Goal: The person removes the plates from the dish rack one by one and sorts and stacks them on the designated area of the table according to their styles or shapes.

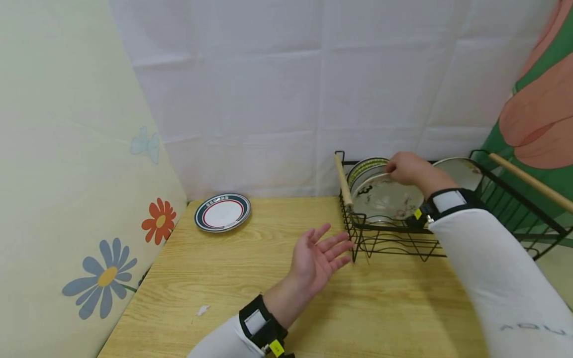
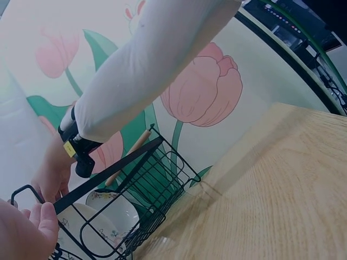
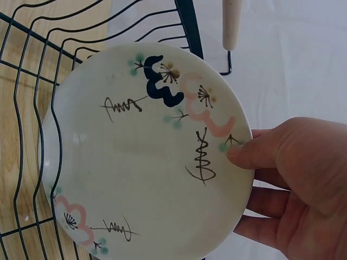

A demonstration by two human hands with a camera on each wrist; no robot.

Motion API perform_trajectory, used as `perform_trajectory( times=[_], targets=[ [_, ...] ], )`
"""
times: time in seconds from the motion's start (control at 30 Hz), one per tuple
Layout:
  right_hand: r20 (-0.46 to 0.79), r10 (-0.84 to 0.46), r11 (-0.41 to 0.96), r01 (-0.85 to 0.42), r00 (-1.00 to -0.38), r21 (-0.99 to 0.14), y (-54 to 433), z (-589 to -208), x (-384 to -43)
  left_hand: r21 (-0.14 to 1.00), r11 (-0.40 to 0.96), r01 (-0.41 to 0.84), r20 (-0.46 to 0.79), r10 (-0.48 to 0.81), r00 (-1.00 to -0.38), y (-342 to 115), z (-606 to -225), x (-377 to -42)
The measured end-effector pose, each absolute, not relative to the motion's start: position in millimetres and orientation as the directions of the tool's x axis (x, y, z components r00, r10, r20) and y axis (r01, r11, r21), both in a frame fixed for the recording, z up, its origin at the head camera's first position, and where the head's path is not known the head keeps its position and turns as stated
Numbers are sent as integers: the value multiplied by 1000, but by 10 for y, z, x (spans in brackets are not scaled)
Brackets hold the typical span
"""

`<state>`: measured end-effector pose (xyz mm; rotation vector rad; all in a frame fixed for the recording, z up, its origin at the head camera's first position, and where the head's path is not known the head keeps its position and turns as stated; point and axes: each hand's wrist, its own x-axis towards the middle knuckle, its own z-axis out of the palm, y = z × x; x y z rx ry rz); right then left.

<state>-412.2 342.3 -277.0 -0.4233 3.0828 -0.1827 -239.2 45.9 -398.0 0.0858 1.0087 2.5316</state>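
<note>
My right hand [image 1: 409, 171] pinches the rim of a white plate [image 3: 146, 151] painted with pink and dark blue flowers, thumb on its face and fingers behind. That plate stands on edge inside a black wire dish rack [image 1: 394, 228] with wooden handles. Behind it, toward the rack's left end, are green-patterned plates [image 1: 364, 169]. Another flowered plate [image 1: 458, 171] leans farther right in the rack. My left hand [image 1: 315, 258] is held palm up with fingers spread, just off the rack's front left corner, and holds nothing.
A plate with a dark rim and red ring [image 1: 223, 213] lies flat at the back left of the wooden table [image 1: 268, 248]. A small white scrap [image 1: 203, 310] is near the front. A white cloth [image 1: 250, 99] hangs behind; a flower-printed wall [image 1: 89, 174] borders the left.
</note>
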Motion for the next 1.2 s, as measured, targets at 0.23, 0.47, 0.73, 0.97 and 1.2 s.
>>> perform_trajectory(
  times=[0.23, 0.47, 0.73, 0.97, 1.2],
  targets=[
    [46, -270, 955, -274, -962, -118, 3505, -2694, -4145, 662, -665, -345, -88, 388, -917, 411, -3938, -2427],
    [99, -285, 950, -295, -953, -104, 3554, -2457, -4076, 670, -671, -318, -79, 362, -929, 367, -3897, -2468],
    [119, -292, 947, -304, -949, -100, 3701, -2135, -3989, 680, -673, -293, -67, 341, -938, 286, -3855, -2529],
    [110, -173, 922, -201, -979, -332, 3826, -1895, -3839, 706, -663, -249, -54, 300, -952, 150, -3787, -2627],
    [129, -74, 798, -137, -989, -587, 3829, -1902, -3690, 765, -615, -190, -31, 259, -965, -3, -3730, -2714]
  ],
)
